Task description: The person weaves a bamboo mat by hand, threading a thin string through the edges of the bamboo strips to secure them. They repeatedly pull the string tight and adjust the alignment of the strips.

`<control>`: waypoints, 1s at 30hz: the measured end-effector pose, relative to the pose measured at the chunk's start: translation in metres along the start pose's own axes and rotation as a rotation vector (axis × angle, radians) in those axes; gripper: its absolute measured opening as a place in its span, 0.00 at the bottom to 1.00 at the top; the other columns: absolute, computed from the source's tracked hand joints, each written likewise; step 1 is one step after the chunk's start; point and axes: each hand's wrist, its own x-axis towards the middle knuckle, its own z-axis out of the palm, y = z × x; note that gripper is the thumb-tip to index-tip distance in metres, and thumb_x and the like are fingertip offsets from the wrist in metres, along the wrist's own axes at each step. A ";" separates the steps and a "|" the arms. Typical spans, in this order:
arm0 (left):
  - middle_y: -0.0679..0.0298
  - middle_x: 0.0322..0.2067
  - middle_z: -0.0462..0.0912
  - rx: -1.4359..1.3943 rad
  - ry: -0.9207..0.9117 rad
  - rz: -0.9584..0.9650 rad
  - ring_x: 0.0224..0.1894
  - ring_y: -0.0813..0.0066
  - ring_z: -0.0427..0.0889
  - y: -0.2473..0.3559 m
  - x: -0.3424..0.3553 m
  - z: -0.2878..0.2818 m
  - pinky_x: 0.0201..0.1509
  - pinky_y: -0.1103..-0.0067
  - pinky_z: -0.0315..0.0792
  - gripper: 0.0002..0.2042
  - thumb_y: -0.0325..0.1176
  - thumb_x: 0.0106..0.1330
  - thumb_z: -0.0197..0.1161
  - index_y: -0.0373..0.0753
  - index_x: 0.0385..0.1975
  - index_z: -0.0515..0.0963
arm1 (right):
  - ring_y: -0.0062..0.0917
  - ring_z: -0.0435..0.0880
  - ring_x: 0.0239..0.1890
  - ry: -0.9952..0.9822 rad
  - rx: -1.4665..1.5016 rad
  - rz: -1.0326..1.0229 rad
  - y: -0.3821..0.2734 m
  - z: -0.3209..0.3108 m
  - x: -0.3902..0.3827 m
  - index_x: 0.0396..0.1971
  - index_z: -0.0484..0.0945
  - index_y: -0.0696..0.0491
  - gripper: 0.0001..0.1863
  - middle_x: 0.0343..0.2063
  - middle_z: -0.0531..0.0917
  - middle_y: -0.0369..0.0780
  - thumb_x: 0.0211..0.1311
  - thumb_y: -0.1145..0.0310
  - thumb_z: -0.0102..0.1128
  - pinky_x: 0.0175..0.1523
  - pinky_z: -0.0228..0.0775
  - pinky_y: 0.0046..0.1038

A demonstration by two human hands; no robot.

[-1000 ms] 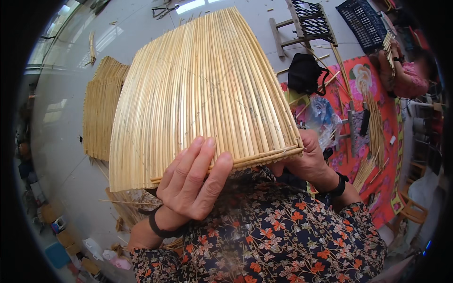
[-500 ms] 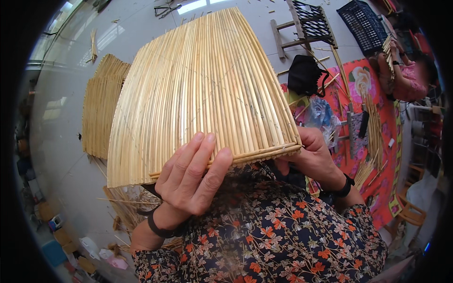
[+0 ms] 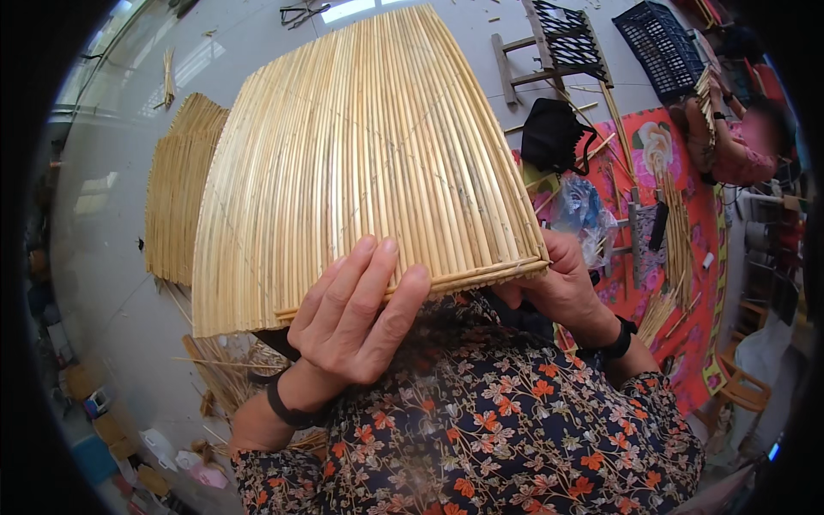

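A curved panel of pale straight reeds [image 3: 360, 154], with faint diagonal lines across it, fills the middle of the view; a thin rim of reeds runs along its lower edge. My left hand [image 3: 352, 318] grips that lower edge near the middle, fingertips lying on the top face, thumb hidden. My right hand [image 3: 566, 287] holds the lower right corner, curled round it, with some fingers hidden underneath. A dark patterned shirt front sits just below the panel.
Another reed panel [image 3: 180, 206] lies left on the tiled floor. To the right are a wooden stool [image 3: 575, 51], black bag [image 3: 545, 133], blue crate [image 3: 652, 47], red floral mat [image 3: 704, 326] with loose reeds, and a seated person [image 3: 742, 142] holding reeds. Reed scraps [image 3: 215, 360] lie lower left.
The panel has shifted slightly up and left, with my hands keeping their grip on its edge and corner. The other person's reeds have moved a little.
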 end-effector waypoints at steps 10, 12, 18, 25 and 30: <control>0.53 0.51 0.93 0.005 0.002 -0.001 0.56 0.57 0.93 0.000 0.001 0.006 0.59 0.70 0.84 0.13 0.33 0.75 0.67 0.44 0.55 0.90 | 0.15 0.81 0.30 -0.053 0.006 -0.037 0.002 0.006 0.003 0.57 0.81 0.59 0.15 0.31 0.85 0.34 0.86 0.64 0.59 0.38 0.74 0.20; 0.52 0.51 0.93 -0.015 0.001 0.004 0.57 0.55 0.92 0.001 0.001 0.007 0.60 0.69 0.85 0.13 0.30 0.74 0.68 0.42 0.55 0.90 | 0.15 0.82 0.31 -0.011 -0.050 0.045 -0.007 0.009 0.001 0.59 0.79 0.59 0.15 0.34 0.85 0.34 0.84 0.65 0.61 0.39 0.75 0.21; 0.49 0.52 0.93 -0.039 0.026 -0.006 0.58 0.52 0.92 0.008 -0.003 0.009 0.60 0.66 0.85 0.13 0.25 0.72 0.68 0.39 0.54 0.90 | 0.15 0.82 0.35 0.082 0.197 0.167 -0.032 0.007 -0.002 0.67 0.72 0.61 0.32 0.42 0.85 0.35 0.68 0.65 0.72 0.42 0.76 0.21; 0.54 0.51 0.93 0.006 0.049 -0.005 0.57 0.57 0.92 0.007 -0.010 0.016 0.61 0.69 0.84 0.14 0.34 0.75 0.67 0.45 0.57 0.90 | 0.18 0.87 0.52 0.301 0.103 0.225 -0.035 0.042 0.005 0.73 0.68 0.63 0.36 0.57 0.86 0.40 0.70 0.67 0.71 0.55 0.80 0.19; 0.55 0.51 0.93 0.013 0.049 0.003 0.57 0.58 0.92 0.005 -0.010 0.015 0.61 0.70 0.83 0.14 0.35 0.76 0.66 0.46 0.57 0.90 | 0.18 0.86 0.57 0.281 0.157 0.224 -0.031 0.040 0.005 0.75 0.67 0.63 0.37 0.61 0.85 0.41 0.71 0.68 0.70 0.60 0.80 0.21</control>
